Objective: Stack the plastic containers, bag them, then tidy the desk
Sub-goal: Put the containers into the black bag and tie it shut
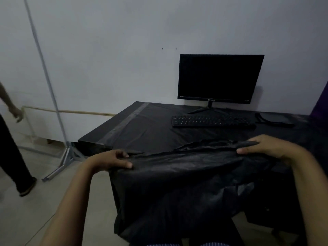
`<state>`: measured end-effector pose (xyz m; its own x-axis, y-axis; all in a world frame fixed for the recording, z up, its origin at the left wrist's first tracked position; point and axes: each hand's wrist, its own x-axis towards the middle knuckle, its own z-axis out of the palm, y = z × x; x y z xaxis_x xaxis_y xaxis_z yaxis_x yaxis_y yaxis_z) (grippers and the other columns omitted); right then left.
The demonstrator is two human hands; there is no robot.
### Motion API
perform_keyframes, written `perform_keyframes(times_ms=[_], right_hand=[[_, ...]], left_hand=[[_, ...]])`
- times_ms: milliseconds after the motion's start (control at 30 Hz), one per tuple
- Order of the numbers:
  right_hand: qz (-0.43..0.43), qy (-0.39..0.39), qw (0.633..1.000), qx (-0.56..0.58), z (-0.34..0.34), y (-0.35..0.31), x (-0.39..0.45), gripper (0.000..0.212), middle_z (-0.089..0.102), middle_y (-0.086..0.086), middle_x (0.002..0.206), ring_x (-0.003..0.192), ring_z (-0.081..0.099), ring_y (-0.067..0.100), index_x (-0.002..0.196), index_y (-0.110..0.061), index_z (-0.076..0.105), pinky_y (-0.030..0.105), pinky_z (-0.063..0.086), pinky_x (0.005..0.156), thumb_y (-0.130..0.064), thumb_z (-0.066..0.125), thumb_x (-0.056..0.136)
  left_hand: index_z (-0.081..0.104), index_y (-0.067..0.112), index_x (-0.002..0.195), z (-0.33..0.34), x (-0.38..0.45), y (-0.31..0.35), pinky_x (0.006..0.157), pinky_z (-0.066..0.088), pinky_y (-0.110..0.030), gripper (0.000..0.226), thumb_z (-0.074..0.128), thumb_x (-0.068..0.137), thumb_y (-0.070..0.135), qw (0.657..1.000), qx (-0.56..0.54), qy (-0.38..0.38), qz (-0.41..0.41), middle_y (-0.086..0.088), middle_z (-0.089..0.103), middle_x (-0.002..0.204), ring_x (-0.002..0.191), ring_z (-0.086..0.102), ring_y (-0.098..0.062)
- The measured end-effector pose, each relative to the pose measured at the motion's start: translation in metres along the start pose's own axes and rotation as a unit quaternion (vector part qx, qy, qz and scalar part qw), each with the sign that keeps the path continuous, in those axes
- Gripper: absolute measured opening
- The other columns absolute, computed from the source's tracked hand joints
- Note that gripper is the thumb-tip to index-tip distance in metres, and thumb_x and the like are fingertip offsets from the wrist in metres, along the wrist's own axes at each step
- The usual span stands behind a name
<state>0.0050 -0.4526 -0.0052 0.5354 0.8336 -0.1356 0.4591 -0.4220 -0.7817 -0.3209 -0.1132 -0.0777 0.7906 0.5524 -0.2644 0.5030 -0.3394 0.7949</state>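
A: Dim room. One black plastic bag (186, 183), thin, glossy, creased, hangs from the near edge of the desk (142, 128) down toward the floor. Its bulk reads as boxy, with a flat top and a straight left side.

B: Hands?

A: Two, bare. The left hand (113, 159) pinches the bag's top left corner, thumb on top and fingers curled around the film. The right hand (264, 146) clamps the top right edge, thumb along the near side and fingers over the far side. The mouth of the bag lies crumpled between them.

B: Containers?

A: None visible. Whether they sit inside the bag cannot be told; the film is opaque.

B: Desk surface?

A: Matte black cloth cover, wrinkled, with one pale strip of clear tape (122, 123) along its left edge. One flat-screen monitor (220, 78), dark, on a V-shaped stand. One black keyboard (211, 121) in front of it. One dark flat object with a cord or strap (273, 118) at far right, too dim to identify.

B: Elsewhere?

A: One metal pole (51, 96) slants down to a floor foot. A second person (12, 139) at the left edge is cut off, with an arm, a dark trouser leg and a shoe showing.
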Motion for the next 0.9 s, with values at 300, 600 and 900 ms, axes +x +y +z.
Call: perform_keyframes(times_ms=[300, 600, 900], right_hand=[[-0.048, 0.015, 0.987, 0.151, 0.005, 0.017, 0.001, 0.096, 0.075, 0.013, 0.1, 0.083, 0.073, 0.021, 0.098, -0.005, 0.072, 0.021, 0.058, 0.065, -0.047, 0.096, 0.016], [-0.043, 0.02, 0.985, 0.163, 0.01, 0.021, 0.004, 0.094, 0.076, 0.009, 0.097, 0.082, 0.073, 0.019, 0.104, -0.008, 0.071, 0.019, 0.057, 0.064, -0.043, 0.097, 0.021], [-0.064, 0.061, 0.982, 0.166, 0.007, 0.024, 0.007, 0.099, 0.076, 0.005, 0.094, 0.081, 0.073, 0.014, 0.099, -0.011, 0.072, 0.015, 0.056, 0.064, -0.056, 0.093, 0.013]], left_hand=[[0.068, 0.015, 0.113, 0.001, -0.027, 0.008, 0.077, 0.057, -0.032, 0.084, 0.088, 0.044, 0.059, 0.993, -0.065, -0.087, -0.038, -0.008, 0.071, 0.111, 0.095, 0.07, -0.021], [0.052, 0.018, 0.136, 0.015, 0.007, -0.007, 0.104, 0.044, -0.038, 0.081, 0.055, 0.075, 0.072, 0.963, 0.17, 0.068, -0.198, -0.006, 0.056, 0.136, 0.12, 0.054, -0.028], [0.075, 0.008, 0.09, -0.001, 0.001, -0.014, 0.075, 0.052, -0.033, 0.022, 0.082, 0.069, 0.013, 0.942, 0.197, 0.272, -0.015, -0.011, 0.073, 0.087, 0.087, 0.068, -0.028]])
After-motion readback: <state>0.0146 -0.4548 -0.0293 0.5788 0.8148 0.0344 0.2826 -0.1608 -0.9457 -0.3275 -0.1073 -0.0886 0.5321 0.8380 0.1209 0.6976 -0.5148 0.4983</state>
